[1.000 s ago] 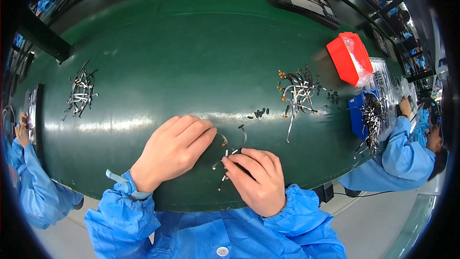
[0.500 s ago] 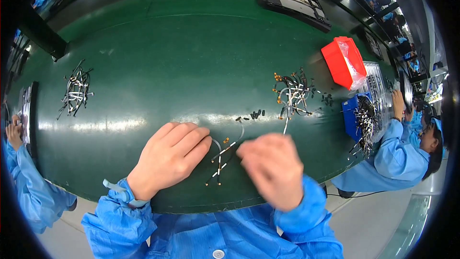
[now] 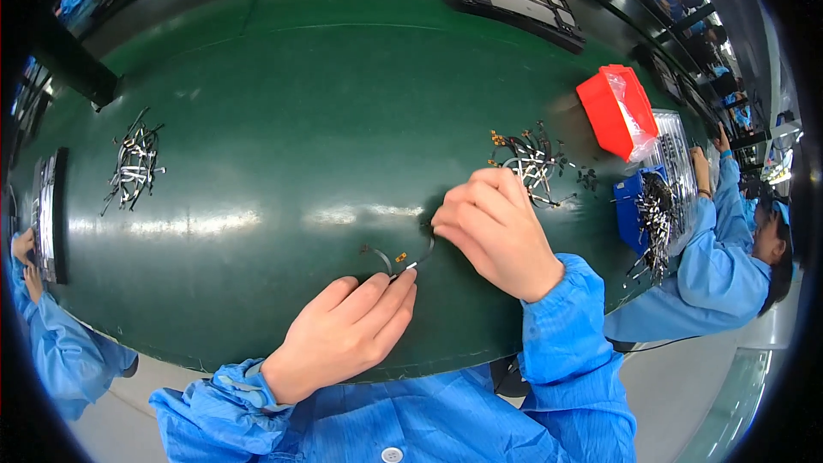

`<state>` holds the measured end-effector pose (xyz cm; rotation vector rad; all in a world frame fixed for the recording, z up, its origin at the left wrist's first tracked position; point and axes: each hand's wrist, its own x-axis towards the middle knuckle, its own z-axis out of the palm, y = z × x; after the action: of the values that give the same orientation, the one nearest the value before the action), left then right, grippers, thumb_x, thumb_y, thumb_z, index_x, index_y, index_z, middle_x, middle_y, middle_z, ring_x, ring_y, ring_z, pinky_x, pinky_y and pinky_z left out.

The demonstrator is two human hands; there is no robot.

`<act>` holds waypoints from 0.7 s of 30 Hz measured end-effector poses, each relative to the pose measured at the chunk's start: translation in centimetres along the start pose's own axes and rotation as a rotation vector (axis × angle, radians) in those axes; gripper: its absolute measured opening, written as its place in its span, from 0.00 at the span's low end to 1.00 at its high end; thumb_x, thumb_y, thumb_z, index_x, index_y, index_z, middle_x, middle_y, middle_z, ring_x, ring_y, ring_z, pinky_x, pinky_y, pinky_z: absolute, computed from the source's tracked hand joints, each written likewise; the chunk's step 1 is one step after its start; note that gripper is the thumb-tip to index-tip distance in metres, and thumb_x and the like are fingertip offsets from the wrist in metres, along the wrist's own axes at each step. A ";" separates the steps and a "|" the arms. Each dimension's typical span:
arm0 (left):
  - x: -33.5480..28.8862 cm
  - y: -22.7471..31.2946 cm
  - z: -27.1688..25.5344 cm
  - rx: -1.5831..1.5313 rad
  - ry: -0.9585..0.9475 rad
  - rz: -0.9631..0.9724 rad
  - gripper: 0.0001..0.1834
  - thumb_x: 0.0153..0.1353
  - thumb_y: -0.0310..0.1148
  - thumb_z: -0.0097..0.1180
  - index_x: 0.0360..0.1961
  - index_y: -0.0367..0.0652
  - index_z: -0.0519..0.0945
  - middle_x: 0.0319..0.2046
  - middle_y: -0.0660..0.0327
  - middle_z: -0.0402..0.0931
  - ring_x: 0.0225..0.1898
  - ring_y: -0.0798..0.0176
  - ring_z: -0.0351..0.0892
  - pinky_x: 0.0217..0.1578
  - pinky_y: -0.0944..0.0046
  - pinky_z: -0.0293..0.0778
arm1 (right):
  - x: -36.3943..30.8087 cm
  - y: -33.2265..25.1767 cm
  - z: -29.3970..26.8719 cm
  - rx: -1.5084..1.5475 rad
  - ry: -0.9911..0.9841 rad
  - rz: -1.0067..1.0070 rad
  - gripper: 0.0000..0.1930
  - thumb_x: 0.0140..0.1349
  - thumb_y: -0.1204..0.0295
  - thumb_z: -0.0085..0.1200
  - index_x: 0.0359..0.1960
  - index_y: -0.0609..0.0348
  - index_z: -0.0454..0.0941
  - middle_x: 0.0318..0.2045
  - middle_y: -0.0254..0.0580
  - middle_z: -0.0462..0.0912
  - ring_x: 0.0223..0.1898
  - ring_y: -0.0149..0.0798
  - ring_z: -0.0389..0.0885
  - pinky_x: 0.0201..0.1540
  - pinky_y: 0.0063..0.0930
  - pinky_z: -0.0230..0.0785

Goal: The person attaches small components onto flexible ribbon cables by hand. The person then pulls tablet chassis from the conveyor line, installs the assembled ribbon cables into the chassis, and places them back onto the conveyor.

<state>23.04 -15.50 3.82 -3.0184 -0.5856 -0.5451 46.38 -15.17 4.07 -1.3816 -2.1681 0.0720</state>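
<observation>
My left hand (image 3: 347,330) rests low at the table's front, fingers pressed together on a thin cable (image 3: 423,259) with a white band. A second dark cable end (image 3: 377,251) curves out from under the same fingers. Beside them lies a small orange connector piece (image 3: 400,258). My right hand (image 3: 497,231) is closed in a pinch at the upper end of the white-banded cable; its fingertips hide any small part held there. Just beyond the right hand is a pile of cables (image 3: 533,163) with orange and white ends.
Another cable pile (image 3: 137,163) lies at the left. Toward the right stand a red bin (image 3: 604,116), a blue bin (image 3: 628,210) full of cables and clear trays (image 3: 677,154). Tiny black pieces (image 3: 587,178) lie nearby. A black frame (image 3: 514,2) sits at the back. People work on both sides.
My left hand has moved right, onto the cables. The right hand has gone up and away from me, closing at a cable's upper end and covering the row of small black pieces.
</observation>
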 end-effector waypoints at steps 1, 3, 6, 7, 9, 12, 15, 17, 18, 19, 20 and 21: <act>-0.2 0.0 0.1 -0.021 0.022 0.003 0.12 0.55 0.30 0.55 0.40 0.42 0.83 0.50 0.62 0.80 0.46 0.65 0.77 0.39 0.68 0.72 | 0.1 -0.3 -0.2 0.060 -0.036 -0.075 0.10 0.48 0.75 0.67 0.33 0.56 0.81 0.37 0.33 0.79 0.44 0.43 0.73 0.46 0.35 0.68; -0.3 -0.1 0.5 -0.032 0.044 -0.005 0.11 0.55 0.30 0.55 0.39 0.42 0.83 0.49 0.62 0.80 0.46 0.66 0.77 0.38 0.69 0.72 | 0.1 -0.5 0.3 0.131 -0.122 -0.227 0.09 0.50 0.71 0.59 0.35 0.52 0.78 0.39 0.30 0.78 0.48 0.38 0.73 0.44 0.33 0.66; -0.5 -0.1 0.9 -0.050 0.066 -0.016 0.11 0.54 0.30 0.56 0.39 0.42 0.83 0.49 0.63 0.81 0.46 0.66 0.76 0.38 0.69 0.72 | 0.3 -0.7 1.3 0.127 -0.176 -0.234 0.10 0.50 0.72 0.59 0.36 0.52 0.78 0.39 0.29 0.78 0.48 0.38 0.73 0.44 0.33 0.66; -0.5 -0.2 0.9 -0.054 0.066 -0.019 0.11 0.54 0.30 0.56 0.39 0.42 0.83 0.49 0.63 0.81 0.45 0.66 0.76 0.38 0.69 0.71 | 0.3 -0.6 1.4 0.149 -0.186 -0.234 0.09 0.50 0.72 0.59 0.35 0.52 0.78 0.39 0.30 0.78 0.48 0.38 0.73 0.44 0.33 0.65; -0.5 -0.2 0.9 -0.065 0.071 -0.027 0.12 0.54 0.30 0.56 0.39 0.42 0.83 0.49 0.63 0.81 0.45 0.66 0.76 0.38 0.69 0.71 | 0.1 -0.7 1.5 0.154 -0.179 -0.223 0.09 0.50 0.73 0.60 0.35 0.52 0.79 0.39 0.30 0.78 0.48 0.38 0.73 0.44 0.33 0.65; -0.6 -0.2 0.9 -0.076 0.080 -0.029 0.12 0.54 0.30 0.56 0.39 0.42 0.83 0.49 0.63 0.81 0.46 0.66 0.76 0.38 0.69 0.71 | 0.1 -0.8 1.7 0.156 -0.158 -0.200 0.09 0.50 0.73 0.61 0.34 0.53 0.79 0.38 0.30 0.78 0.47 0.38 0.73 0.43 0.33 0.66; -0.6 -0.2 1.0 -0.081 0.079 -0.028 0.12 0.53 0.31 0.56 0.39 0.42 0.83 0.49 0.63 0.81 0.46 0.66 0.76 0.38 0.69 0.71 | 0.0 -0.8 1.6 0.154 -0.169 -0.185 0.09 0.49 0.73 0.61 0.35 0.53 0.79 0.39 0.31 0.79 0.48 0.38 0.74 0.43 0.34 0.66; -0.6 -0.3 1.0 -0.084 0.076 -0.030 0.12 0.53 0.31 0.56 0.39 0.42 0.83 0.49 0.63 0.81 0.45 0.66 0.76 0.38 0.69 0.71 | -0.3 -0.7 1.5 0.137 -0.162 -0.226 0.11 0.49 0.73 0.61 0.37 0.54 0.81 0.39 0.32 0.79 0.48 0.38 0.75 0.45 0.33 0.68; -0.7 -0.3 1.1 -0.084 0.079 -0.026 0.12 0.53 0.31 0.56 0.39 0.42 0.83 0.49 0.63 0.81 0.45 0.66 0.76 0.38 0.69 0.71 | -0.4 -0.6 1.4 0.139 -0.163 -0.227 0.11 0.49 0.73 0.61 0.37 0.54 0.81 0.39 0.32 0.79 0.48 0.38 0.75 0.45 0.33 0.68; -0.7 -0.3 1.1 -0.083 0.081 -0.021 0.12 0.53 0.31 0.56 0.39 0.42 0.83 0.49 0.63 0.81 0.45 0.66 0.76 0.38 0.69 0.71 | -0.6 -0.6 1.1 0.092 -0.156 -0.256 0.12 0.48 0.73 0.61 0.38 0.55 0.82 0.39 0.32 0.80 0.47 0.37 0.77 0.46 0.33 0.69; -0.7 -0.3 1.1 -0.085 0.080 -0.024 0.12 0.53 0.31 0.56 0.39 0.42 0.83 0.49 0.63 0.81 0.45 0.66 0.76 0.38 0.69 0.71 | -0.7 -0.7 0.9 0.045 -0.149 -0.286 0.14 0.48 0.73 0.61 0.39 0.56 0.83 0.39 0.33 0.81 0.47 0.37 0.78 0.47 0.33 0.69; -0.6 -0.3 1.1 -0.086 0.077 -0.024 0.13 0.53 0.31 0.56 0.40 0.42 0.83 0.49 0.62 0.81 0.45 0.65 0.76 0.38 0.69 0.71 | -0.9 -0.7 0.8 0.008 -0.124 -0.327 0.15 0.48 0.73 0.60 0.39 0.57 0.85 0.39 0.34 0.82 0.46 0.35 0.79 0.47 0.31 0.71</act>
<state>22.72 -15.34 2.56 -3.0569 -0.6099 -0.7017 45.67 -16.05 3.26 -1.0252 -2.4656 0.0430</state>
